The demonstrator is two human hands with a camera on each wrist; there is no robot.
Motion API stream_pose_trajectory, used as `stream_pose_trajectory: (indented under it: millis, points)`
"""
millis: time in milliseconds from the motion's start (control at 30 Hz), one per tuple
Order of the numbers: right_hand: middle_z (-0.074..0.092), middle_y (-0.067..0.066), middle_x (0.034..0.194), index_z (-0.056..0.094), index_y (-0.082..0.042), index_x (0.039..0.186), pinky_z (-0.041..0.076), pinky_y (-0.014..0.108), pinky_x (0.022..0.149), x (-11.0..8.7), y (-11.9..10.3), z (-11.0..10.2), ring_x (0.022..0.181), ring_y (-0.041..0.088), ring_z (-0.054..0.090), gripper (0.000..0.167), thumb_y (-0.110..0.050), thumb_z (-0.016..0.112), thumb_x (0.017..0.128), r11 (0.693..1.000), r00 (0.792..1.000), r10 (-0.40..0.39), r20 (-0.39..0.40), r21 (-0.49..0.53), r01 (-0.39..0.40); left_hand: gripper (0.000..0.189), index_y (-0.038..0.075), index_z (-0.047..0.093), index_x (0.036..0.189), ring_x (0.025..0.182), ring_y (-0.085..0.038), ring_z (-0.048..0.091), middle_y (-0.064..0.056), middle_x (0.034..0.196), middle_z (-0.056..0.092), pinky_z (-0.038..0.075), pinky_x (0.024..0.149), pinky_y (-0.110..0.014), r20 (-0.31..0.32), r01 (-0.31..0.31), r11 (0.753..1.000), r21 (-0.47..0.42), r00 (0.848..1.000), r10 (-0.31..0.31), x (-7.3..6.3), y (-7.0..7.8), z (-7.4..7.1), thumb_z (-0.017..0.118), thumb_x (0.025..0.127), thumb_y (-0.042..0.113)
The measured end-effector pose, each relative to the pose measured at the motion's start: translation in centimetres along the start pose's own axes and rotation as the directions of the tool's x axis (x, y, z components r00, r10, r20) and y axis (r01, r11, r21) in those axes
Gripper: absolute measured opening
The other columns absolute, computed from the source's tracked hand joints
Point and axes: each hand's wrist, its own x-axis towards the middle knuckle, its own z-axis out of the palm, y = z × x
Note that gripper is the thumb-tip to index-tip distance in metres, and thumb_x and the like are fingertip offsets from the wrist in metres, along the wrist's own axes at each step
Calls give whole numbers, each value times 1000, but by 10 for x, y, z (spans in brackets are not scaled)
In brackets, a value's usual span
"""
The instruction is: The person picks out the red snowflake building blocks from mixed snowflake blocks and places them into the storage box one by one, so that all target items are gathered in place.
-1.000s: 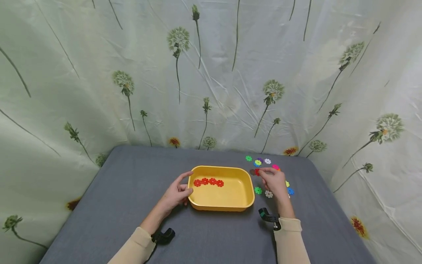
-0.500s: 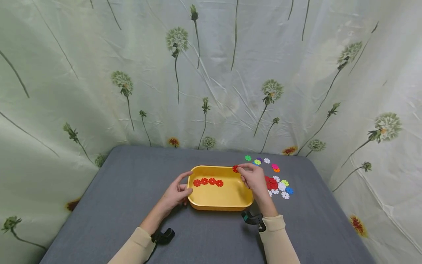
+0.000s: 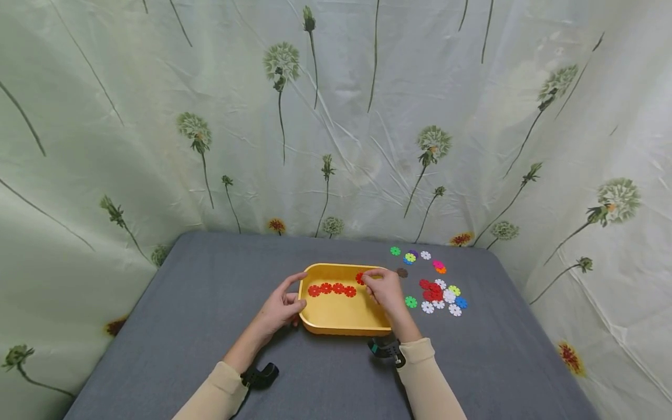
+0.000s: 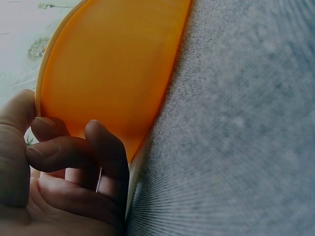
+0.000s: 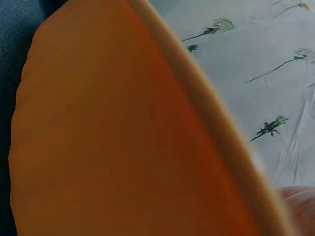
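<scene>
A yellow plastic tub stands on the grey cloth. My left hand grips its left end; in the left wrist view the thumb lies at the rim, with fingers curled against the wall. Over the tub's right part, my right hand pinches a red flower-shaped disc between thumb and fingertips. Inside the tub several like red discs lie in a row. From the right wrist only the tub's side and a bit of the hand show; the held disc is hidden there.
Right of the tub lie loose flower discs: a cluster of red ones among white ones, a blue one, a green one and a brown one. More lie farther back. A flowered curtain hangs behind the table.
My right hand has carried the red disc leftward from the loose discs, past the tub's right rim to over its inside. The left hand keeps its place on the tub.
</scene>
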Motion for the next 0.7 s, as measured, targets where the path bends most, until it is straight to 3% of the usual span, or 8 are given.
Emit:
stream_pose_trajectory:
  millis: [200,467,700]
  points:
    - [60,3,58,74,0,102,36,23,45,-1,4,3,45,11,46,17,-14,71,93,978,999,7,-31,-207,-14,69,22,37,162,55,-17,55,0,72,62,40,50,-24,-4,0,1000,13,1000,0,0,1,1,66,101,8]
    - [59,2,59,74,3,99,35,22,47,-2,6,6,48,10,48,12,-6,68,94,958,999,49,17,-283,-43,69,21,36,162,55,-16,55,0,72,62,42,51,-25,-10,4,1000,26,1000,-4,-1,2,1,65,100,7]
    - [58,2,55,74,-1,81,34,22,47,-6,3,7,47,12,48,15,-8,71,94,906,1000,2,9,-423,2,69,23,38,161,54,-17,55,-1,72,63,42,51,-25,-25,9,1000,30,1000,-8,0,2,2,66,100,7]
